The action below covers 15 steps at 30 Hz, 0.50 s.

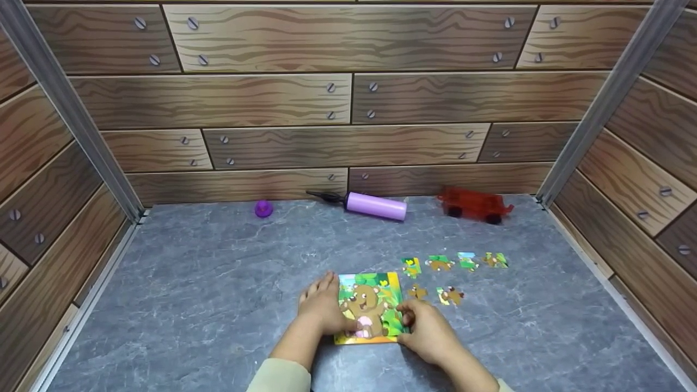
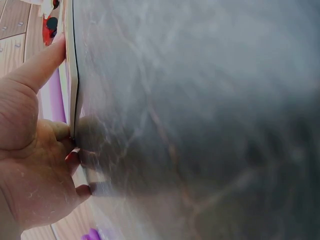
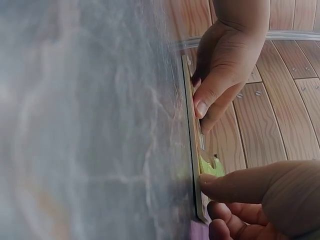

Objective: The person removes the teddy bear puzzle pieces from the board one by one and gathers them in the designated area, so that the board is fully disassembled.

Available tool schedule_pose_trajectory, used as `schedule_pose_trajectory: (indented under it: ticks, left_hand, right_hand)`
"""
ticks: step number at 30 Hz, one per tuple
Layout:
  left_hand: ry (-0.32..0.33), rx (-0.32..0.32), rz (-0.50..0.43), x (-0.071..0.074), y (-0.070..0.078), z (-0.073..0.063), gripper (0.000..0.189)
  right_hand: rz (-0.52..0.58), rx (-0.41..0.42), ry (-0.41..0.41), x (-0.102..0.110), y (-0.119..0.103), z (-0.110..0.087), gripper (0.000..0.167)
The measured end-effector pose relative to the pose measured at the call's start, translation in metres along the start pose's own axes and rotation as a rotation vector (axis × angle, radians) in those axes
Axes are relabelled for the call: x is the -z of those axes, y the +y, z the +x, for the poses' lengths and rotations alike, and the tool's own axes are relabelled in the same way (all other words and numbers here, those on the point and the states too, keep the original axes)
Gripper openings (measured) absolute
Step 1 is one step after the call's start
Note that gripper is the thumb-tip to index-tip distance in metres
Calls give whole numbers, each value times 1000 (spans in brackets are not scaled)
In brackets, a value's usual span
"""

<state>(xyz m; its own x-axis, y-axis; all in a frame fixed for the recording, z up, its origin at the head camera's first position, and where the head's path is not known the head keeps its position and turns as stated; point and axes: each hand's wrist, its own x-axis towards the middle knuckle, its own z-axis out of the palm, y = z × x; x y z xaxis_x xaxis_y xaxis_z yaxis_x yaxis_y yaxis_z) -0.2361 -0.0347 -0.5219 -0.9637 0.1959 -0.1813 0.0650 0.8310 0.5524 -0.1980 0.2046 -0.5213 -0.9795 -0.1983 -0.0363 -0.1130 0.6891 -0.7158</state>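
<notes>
A bear puzzle board (image 1: 370,280) lies flat on the grey surface between both hands. My left hand (image 1: 322,306) rests along its left edge, the thumb (image 2: 47,62) pressing on the picture and the other fingers reaching down beside the edge. At the board's lower right, my right hand (image 1: 430,329) pinches a green puzzle piece (image 3: 212,167), which stands slightly raised from the board in the right wrist view. Loose pieces lie to the right of the board, among them a brown bear piece (image 1: 417,292) and a bear-paw piece (image 1: 450,295).
Farther back stand a small purple toy (image 1: 263,208), a lilac hand pump (image 1: 375,206) with a black nozzle, and a red toy wagon (image 1: 474,204). A row of loose pieces includes a yellow-green one (image 1: 411,267). Wood-patterned walls (image 1: 272,147) enclose the surface at back and sides.
</notes>
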Motion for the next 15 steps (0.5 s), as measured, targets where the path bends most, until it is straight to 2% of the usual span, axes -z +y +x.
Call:
schedule_pose_trajectory:
  ticks: [6,12,15]
  left_hand:
    - [-15,14,14,0,0,2,123]
    - [-26,15,16,0,-1,3,124]
    - [-23,19,15,0,0,2,122]
  right_hand:
    - [31,20,-11,0,3,-1,50]
    - [89,-20,13,5,3,-2,53]
    - [103,-12,28,8,3,-3,54]
